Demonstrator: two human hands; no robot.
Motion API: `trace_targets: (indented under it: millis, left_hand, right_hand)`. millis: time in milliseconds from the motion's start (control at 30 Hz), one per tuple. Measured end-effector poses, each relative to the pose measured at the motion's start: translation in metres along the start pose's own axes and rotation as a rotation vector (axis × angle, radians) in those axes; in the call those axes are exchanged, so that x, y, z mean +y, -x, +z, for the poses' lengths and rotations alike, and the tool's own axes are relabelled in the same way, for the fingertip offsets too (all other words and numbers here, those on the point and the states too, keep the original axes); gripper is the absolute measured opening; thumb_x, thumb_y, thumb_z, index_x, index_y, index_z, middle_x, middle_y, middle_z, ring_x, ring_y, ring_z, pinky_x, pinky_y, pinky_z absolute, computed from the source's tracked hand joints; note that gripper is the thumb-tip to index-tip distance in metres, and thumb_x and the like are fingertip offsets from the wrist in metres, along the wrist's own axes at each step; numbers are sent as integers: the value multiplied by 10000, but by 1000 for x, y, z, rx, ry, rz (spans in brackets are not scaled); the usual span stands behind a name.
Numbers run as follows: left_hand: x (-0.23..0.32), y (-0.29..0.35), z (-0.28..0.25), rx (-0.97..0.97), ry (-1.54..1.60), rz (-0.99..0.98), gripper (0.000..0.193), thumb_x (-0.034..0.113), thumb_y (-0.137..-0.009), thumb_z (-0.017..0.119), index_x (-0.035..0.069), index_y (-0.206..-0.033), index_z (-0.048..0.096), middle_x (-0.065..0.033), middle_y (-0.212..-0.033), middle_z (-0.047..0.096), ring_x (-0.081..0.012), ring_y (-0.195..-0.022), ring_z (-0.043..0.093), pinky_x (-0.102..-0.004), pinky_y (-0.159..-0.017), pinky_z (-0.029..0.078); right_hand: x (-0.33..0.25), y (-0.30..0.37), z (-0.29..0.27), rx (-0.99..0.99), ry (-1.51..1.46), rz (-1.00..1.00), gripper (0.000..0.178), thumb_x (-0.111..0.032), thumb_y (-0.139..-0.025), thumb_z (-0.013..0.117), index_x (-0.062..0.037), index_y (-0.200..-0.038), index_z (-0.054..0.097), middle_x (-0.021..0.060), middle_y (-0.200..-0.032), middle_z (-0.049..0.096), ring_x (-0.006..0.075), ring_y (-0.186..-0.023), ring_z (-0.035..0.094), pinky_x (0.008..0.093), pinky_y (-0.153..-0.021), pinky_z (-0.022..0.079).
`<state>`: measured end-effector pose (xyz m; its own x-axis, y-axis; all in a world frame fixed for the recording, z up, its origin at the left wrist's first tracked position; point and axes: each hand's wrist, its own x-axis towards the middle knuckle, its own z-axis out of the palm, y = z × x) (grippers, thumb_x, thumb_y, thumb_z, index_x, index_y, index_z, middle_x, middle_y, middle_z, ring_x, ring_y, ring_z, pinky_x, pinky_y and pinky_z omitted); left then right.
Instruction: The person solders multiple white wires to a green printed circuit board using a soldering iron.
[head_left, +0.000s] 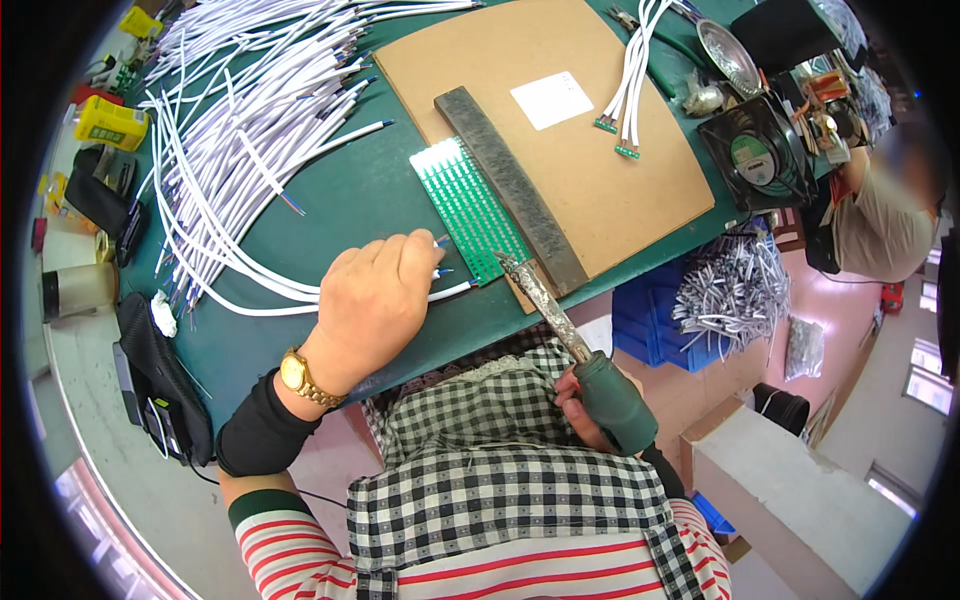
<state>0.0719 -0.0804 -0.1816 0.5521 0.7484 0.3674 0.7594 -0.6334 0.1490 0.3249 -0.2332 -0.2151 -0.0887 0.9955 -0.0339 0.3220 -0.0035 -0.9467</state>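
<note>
My left hand (375,300) is closed around several white cables (270,305), whose stripped ends poke out beside a green circuit board panel (470,208). One cable end touches the panel's near corner. In my right hand (583,412) is a soldering iron (612,400) with a green handle. Its metal tip rests over the panel's near edge, close to that cable end. A dark metal bar (510,190) lies along the panel's right side, on a brown cardboard sheet (640,200).
A large pile of white cables (260,120) covers the table's left side. Cables with small green boards (627,150) lie on the cardboard. A black fan (757,155) stands at the right edge, near a metal dish (728,60). Another person (880,220) sits at far right.
</note>
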Motion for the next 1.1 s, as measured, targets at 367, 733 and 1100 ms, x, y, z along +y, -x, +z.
trace_targets:
  millis: [367, 733, 1100]
  left_hand:
    - [8, -3, 10, 60, 359, -129, 135, 58, -626, 661, 69, -640, 528, -67, -574, 521, -243, -538, 534, -347, -515, 399]
    - [6, -11, 15, -110, 432, -153, 126, 101, -645, 640, 71, -641, 518, -83, -591, 544, -285, -577, 559, -386, -554, 410]
    - [3, -12, 8, -212, 444, -175, 132, 117, -672, 639, 64, -663, 519, -95, -611, 560, -305, -592, 558, -388, -588, 426]
  right_hand:
    - [4, 5, -3, -65, -33, -36, 230, -97, -842, 625, 38, -1020, 573, 123, -912, 617, 134, -749, 615, 256, -672, 504]
    - [0, 1, 8, 29, -12, 53, 217, -121, -754, 677, -71, -966, 666, 18, -771, 687, 164, -654, 669, 254, -577, 523]
    - [-2, -2, 2, -23, 14, 64, 180, -112, -752, 673, -85, -930, 676, 20, -756, 678, 169, -636, 661, 260, -568, 527]
